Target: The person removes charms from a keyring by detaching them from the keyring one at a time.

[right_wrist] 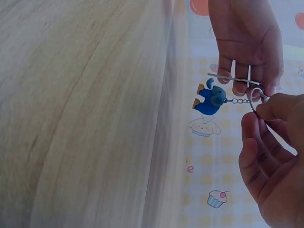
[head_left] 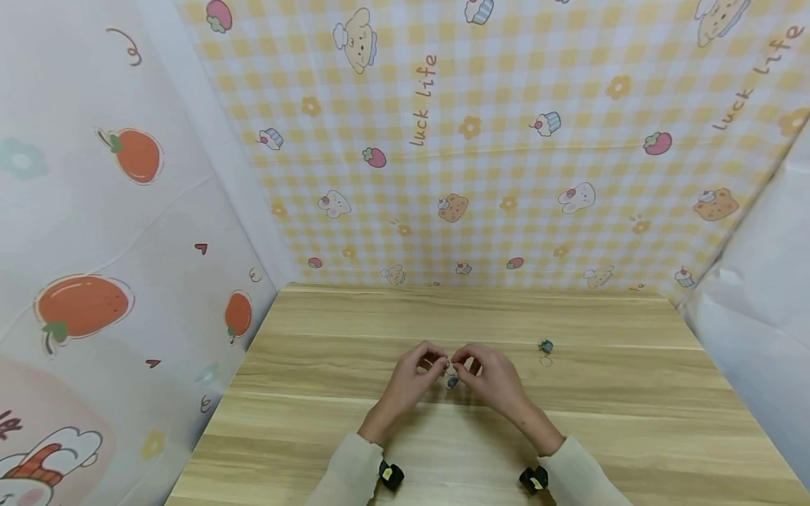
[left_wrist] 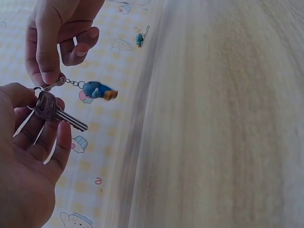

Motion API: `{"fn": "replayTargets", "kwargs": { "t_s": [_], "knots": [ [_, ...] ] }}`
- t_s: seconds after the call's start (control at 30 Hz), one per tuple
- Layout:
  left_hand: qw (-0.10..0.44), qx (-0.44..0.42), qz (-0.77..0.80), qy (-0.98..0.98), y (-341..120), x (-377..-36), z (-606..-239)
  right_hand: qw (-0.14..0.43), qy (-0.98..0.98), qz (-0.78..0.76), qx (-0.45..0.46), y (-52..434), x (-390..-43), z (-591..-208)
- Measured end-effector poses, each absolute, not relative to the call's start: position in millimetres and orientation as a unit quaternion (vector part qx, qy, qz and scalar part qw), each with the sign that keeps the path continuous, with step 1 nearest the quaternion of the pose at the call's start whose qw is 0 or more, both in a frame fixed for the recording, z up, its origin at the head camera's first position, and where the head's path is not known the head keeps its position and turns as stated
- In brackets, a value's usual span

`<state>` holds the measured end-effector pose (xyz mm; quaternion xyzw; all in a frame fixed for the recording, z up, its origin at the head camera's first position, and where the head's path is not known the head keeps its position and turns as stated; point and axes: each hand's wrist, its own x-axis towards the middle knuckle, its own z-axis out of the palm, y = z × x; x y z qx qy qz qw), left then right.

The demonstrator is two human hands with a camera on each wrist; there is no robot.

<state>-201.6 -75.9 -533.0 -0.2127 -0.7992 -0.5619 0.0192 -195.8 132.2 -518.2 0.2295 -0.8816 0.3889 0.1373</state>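
Both hands meet over the wooden table in the head view. My left hand (head_left: 408, 383) pinches a metal key (left_wrist: 70, 119) by its head, where a split key ring passes, with the shaft pointing away from the thumb. Opposite it, my right hand (head_left: 496, 383) pinches the key ring (right_wrist: 252, 100) between thumb and forefinger. From that ring a short chain (right_wrist: 236, 100) leads to a small blue elephant charm (right_wrist: 209, 101) with orange feet, which hangs below the fingertips. The fingertips of the two hands are close together, partly hiding the ring.
A second small keychain (head_left: 546, 346), a blue-green charm with its own ring, lies on the table (head_left: 620, 393) to the right of the hands. A yellow checked cloth (head_left: 430, 169) backs the table, with a printed sheet (head_left: 183, 211) at the left.
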Motion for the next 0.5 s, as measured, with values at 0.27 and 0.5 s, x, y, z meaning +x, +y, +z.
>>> {"fn": "replayTargets", "kwargs": {
  "t_s": [0.27,0.5],
  "knots": [
    [0.018,-0.209,-0.552,-0.807,-75.5,-201.9,-534.6,0.154,-0.887,0.360,0.244,131.8,-196.8,-516.1],
    [-0.001,-0.219,-0.541,-0.812,-76.3,-201.1,-533.8,0.180,-0.892,0.328,0.252,131.5,-197.9,-517.2]
  ]
}}
